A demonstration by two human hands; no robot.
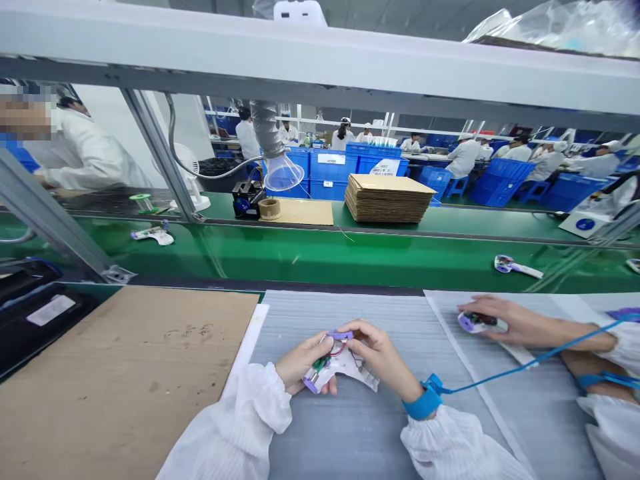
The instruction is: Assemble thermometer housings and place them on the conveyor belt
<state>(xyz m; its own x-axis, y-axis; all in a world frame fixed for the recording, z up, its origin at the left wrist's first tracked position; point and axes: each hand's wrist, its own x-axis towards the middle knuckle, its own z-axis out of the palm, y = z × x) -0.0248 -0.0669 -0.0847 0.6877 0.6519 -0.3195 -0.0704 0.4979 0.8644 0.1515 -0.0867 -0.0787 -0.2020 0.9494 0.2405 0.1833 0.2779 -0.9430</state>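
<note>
In the head view my left hand (301,360) grips an open, pistol-shaped white device housing (345,365) from the left. A small green circuit board, red wires and a purple end piece show in it. My right hand (381,350) is closed, its thumb and fingers pinching a purple part (341,335) at the top of the housing. The left thumb also touches that part. On my right wrist sits a blue wrist strap (424,398) with a blue cord running right. Some fingertips are hidden behind the housing.
A co-worker's hand (493,320) at right holds a similar housing. Cardboard (165,360) lies left. Beyond runs a green conveyor belt (280,257) carrying similar housings (517,267). A tape roll (269,209) and cardboard stack (387,199) stand behind; a metal shelf (320,53) spans above.
</note>
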